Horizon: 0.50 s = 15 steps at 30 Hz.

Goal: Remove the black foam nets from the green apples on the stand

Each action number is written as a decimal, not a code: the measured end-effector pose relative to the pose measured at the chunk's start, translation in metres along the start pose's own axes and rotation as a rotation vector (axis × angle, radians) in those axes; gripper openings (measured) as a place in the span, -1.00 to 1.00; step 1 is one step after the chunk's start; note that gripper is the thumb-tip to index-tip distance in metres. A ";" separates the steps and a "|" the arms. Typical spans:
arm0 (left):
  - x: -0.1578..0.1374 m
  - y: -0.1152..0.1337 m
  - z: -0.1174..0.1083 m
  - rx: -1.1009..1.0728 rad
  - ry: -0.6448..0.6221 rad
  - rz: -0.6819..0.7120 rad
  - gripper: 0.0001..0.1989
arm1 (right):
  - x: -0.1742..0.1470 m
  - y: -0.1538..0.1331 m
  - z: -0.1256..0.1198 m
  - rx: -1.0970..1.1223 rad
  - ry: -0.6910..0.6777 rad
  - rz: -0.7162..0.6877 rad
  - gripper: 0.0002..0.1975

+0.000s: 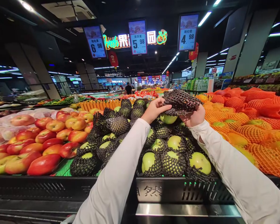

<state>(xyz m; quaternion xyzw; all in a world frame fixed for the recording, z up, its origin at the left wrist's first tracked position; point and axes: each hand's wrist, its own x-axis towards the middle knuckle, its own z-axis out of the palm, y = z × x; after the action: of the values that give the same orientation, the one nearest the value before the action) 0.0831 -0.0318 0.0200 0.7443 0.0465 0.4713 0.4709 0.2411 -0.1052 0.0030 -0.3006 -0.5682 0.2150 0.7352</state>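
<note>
A black foam fruit net [183, 101] is held up above the green apples between my two hands. My left hand [155, 109] pinches its left side with thumb and fingers. On the other side, my right hand [195, 115] grips the net from beneath and the right, its fingers partly hidden. Whether an apple is inside that net I cannot tell. Just under it lies a green apple [168, 119]. More green apples [200, 162] in black nets fill the black crate [172, 188] below my forearms.
Red-yellow apples [44, 140] are piled to the left. Fruit in orange foam nets [256, 127] and fruit in red nets [266, 99] lies to the right. Price screens [137, 37] hang overhead. A person in dark clothing [128, 89] stands far back in the aisle.
</note>
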 end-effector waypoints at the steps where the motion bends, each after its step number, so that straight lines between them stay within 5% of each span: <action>1: 0.000 0.000 0.000 -0.029 0.029 -0.024 -0.57 | -0.005 -0.006 0.004 -0.006 -0.039 0.023 -0.43; 7: 0.002 -0.003 0.000 -0.056 0.132 -0.084 -0.57 | -0.013 -0.020 0.011 0.048 -0.201 0.104 -0.29; 15: -0.002 0.011 -0.003 -0.265 0.214 -0.120 -0.84 | 0.009 0.012 -0.009 0.065 0.177 0.209 -0.63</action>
<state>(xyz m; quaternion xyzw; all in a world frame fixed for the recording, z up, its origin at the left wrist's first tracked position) 0.0759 -0.0373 0.0275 0.6172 0.0780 0.5208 0.5846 0.2523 -0.0921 -0.0004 -0.3522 -0.4595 0.2813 0.7653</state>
